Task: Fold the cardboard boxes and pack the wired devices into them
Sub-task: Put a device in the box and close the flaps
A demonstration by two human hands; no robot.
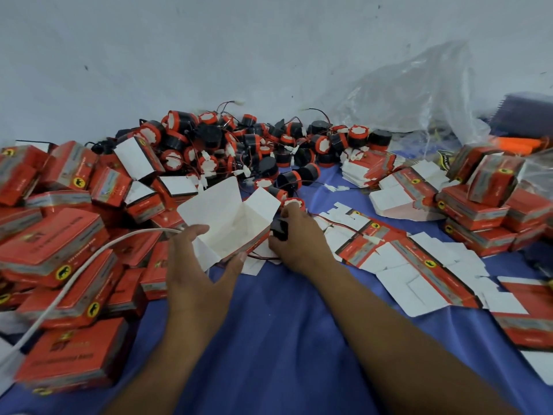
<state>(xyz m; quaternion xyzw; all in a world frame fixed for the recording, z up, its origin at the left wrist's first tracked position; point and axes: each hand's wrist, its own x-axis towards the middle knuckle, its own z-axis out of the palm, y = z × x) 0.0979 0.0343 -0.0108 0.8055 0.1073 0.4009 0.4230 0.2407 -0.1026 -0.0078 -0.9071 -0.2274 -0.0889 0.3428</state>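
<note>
An open red and white cardboard box sits in the middle of the blue cloth, its flaps up and its white inside showing. My left hand holds the box's near edge between thumb and fingers. My right hand grips a black and orange wired device right beside the box's right wall; its thin red and black wire trails to the right. A heap of the same devices lies behind the box.
Folded red boxes pile up on the left and stack at the right. Flat unfolded box blanks spread over the cloth on the right. A white cable crosses the left pile. A clear plastic bag lies against the wall.
</note>
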